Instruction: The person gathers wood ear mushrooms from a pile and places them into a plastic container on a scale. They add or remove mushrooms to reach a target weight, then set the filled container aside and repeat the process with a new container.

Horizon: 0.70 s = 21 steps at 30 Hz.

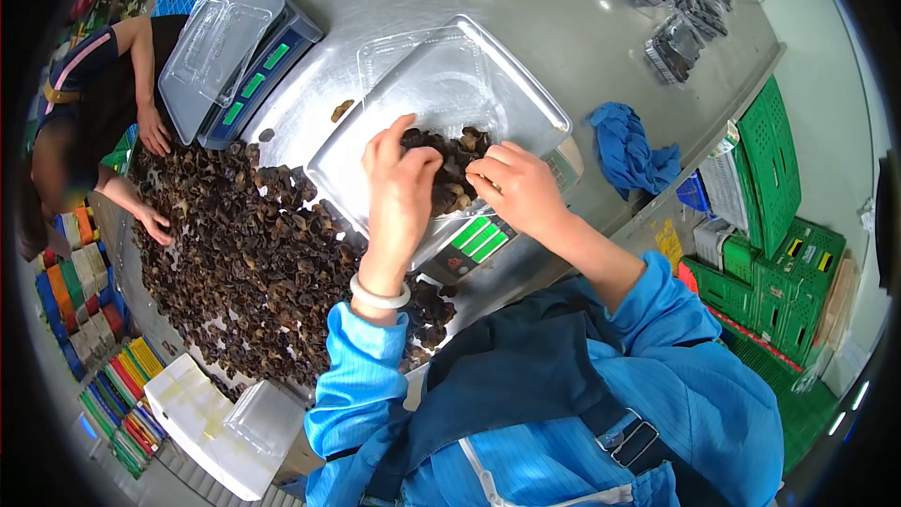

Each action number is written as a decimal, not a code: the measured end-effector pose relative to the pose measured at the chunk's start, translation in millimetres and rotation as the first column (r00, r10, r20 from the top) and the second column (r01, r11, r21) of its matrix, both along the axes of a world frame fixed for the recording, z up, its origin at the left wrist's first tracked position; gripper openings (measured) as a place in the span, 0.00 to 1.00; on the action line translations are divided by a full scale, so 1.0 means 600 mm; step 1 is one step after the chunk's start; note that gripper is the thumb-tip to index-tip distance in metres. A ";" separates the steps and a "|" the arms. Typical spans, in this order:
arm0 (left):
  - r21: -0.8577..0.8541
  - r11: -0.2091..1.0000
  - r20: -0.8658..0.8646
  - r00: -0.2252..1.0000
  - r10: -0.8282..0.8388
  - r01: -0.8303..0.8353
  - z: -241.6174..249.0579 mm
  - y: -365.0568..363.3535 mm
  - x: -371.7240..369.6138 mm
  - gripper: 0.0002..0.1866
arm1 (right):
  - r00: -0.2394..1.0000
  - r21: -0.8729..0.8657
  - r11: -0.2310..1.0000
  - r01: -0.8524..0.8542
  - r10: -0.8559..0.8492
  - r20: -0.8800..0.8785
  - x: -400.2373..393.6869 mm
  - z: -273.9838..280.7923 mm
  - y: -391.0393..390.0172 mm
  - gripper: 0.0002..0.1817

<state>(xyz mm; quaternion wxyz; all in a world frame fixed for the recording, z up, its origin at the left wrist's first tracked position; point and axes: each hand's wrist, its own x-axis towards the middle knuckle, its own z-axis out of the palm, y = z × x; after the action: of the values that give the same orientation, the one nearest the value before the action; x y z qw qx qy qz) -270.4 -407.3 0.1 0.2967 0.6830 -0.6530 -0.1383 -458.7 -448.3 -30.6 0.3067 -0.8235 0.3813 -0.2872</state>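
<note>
Dark brown mushroom-like pieces (450, 155) lie in a clear plastic box (460, 113) with its lid flipped open. The box rests on a metal tray (541, 105) set over a scale with green displays (480, 238). My left hand (398, 178) is at the box's left side, fingers curled against the dark pieces. On the right side my right hand (513, 184) pinches at the same pieces, thumb and fingers together. What lies between the fingertips of either hand is too small to name. A large heap of the same pieces (244, 263) spreads to the left of the tray.
A co-worker's hands (153, 216) touch the heap at far left, near a second scale (272, 70) holding clear lids. Filled boxes (674, 47) sit at the back right, a blue cloth (627, 150) at right. Green crates (770, 272) and a white box (211, 427) flank the table.
</note>
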 end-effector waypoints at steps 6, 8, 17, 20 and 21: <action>0.147 0.971 -0.421 0.877 0.233 -0.187 0.085 0.161 0.057 0.04 | 0.962 0.571 0.807 -0.152 -0.012 0.272 -0.097 0.062 0.009 0.09; 0.358 0.923 -0.556 0.762 0.330 -0.138 0.071 0.273 0.073 0.16 | 0.973 0.652 0.734 -0.191 0.229 0.027 -0.156 0.054 0.017 0.15; 0.969 0.239 -0.241 0.452 0.859 0.064 0.013 0.765 -0.033 0.22 | 0.686 0.868 0.453 -0.205 0.699 -0.203 -0.262 -0.005 0.129 0.29; 0.986 0.169 -0.132 0.573 0.809 -0.010 -0.028 0.854 -0.055 0.22 | 0.704 0.773 0.537 -0.337 0.689 -0.172 -0.247 -0.025 0.137 0.26; 0.985 0.160 -0.081 0.670 0.738 -0.058 -0.044 0.880 -0.057 0.23 | 0.706 0.724 0.568 -0.392 0.690 -0.159 -0.240 -0.029 0.135 0.25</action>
<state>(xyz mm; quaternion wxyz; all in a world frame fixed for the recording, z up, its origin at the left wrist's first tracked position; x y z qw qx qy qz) -304.6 120.6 -26.0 0.0402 0.7978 -0.0991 -0.5933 -603.0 -367.4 -47.9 0.5518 -0.7847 0.2327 0.1602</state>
